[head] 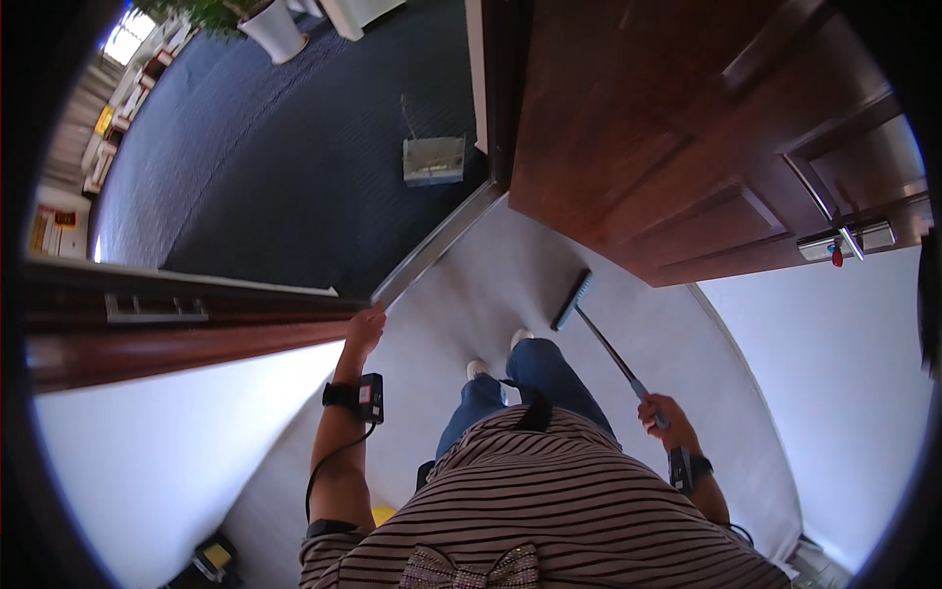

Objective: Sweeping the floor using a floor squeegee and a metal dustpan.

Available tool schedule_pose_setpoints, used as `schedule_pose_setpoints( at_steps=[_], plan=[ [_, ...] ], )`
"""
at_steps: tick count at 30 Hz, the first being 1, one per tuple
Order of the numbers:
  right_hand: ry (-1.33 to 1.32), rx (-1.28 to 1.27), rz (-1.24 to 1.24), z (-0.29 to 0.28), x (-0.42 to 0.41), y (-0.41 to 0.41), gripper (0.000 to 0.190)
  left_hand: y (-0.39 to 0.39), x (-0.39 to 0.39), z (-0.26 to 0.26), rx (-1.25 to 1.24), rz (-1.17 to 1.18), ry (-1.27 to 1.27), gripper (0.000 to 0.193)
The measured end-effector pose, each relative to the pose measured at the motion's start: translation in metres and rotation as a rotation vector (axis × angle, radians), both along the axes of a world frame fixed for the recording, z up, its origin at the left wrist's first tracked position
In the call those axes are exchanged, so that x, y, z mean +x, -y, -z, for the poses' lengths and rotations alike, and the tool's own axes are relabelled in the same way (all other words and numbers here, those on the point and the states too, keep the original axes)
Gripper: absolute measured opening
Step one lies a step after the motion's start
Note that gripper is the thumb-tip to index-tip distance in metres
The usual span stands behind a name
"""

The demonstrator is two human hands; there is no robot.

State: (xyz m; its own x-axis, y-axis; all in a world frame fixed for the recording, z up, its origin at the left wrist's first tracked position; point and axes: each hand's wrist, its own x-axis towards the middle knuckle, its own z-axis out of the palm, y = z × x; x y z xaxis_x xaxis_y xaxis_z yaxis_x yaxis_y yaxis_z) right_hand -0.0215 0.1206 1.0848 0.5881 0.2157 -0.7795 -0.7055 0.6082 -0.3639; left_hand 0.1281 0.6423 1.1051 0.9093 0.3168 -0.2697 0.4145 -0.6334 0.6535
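Observation:
My right hand (660,417) is closed around the grey handle end of a long-handled floor brush (572,300). The brush's wide head is at or just above the pale floor, ahead of my right foot and near the wooden door's lower edge. My left hand (365,329) is raised forward beside the dark red wooden door frame (280,332); whether it touches the frame or holds something small I cannot tell. A dustpan (433,160) with a thin upright handle sits on the dark carpet beyond the threshold.
A dark red wooden door (706,147) with a metal lever handle stands ajar at the right. A metal threshold strip (441,239) divides the pale floor from the carpet. White walls flank me. A white plant pot (274,33) stands at the far upper left.

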Motion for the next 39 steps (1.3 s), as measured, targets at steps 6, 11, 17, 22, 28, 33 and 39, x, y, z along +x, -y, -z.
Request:
schedule_pose_setpoints(
  at_steps=[6, 11, 17, 22, 28, 33, 39],
  plan=[
    [-0.201, 0.238, 0.221, 0.015, -0.128, -0.023, 0.011, 0.015, 0.001, -0.019, 0.208, 0.569, 0.355, 0.013],
    [-0.057, 0.207, 0.376, -0.051, -0.099, -0.104, 0.009, -0.027, 0.08, -0.096, -0.223, 0.089, -0.002, 0.018],
    [-0.182, 0.33, 0.662, -0.039, -0.054, -0.152, 0.01, -0.064, 0.21, -0.077, -0.301, 0.123, -0.034, 0.015],
    [-0.035, 0.515, 0.919, -0.037, 0.011, -0.209, 0.01, -0.119, 0.354, -0.065, -0.244, 0.277, -0.078, 0.023],
    [0.016, 0.607, 1.315, -0.06, 0.063, -0.253, 0.009, -0.168, 0.507, -0.043, -0.179, 0.169, -0.207, 0.021],
    [-0.071, 0.587, 1.642, -0.093, 0.048, -0.312, 0.01, -0.146, 0.561, -0.035, -0.176, 0.061, -0.301, 0.05],
    [-0.124, 0.551, 1.814, -0.132, 0.035, -0.362, 0.007, -0.143, 0.608, -0.002, -0.117, 0.164, -0.422, 0.057]
  ],
)
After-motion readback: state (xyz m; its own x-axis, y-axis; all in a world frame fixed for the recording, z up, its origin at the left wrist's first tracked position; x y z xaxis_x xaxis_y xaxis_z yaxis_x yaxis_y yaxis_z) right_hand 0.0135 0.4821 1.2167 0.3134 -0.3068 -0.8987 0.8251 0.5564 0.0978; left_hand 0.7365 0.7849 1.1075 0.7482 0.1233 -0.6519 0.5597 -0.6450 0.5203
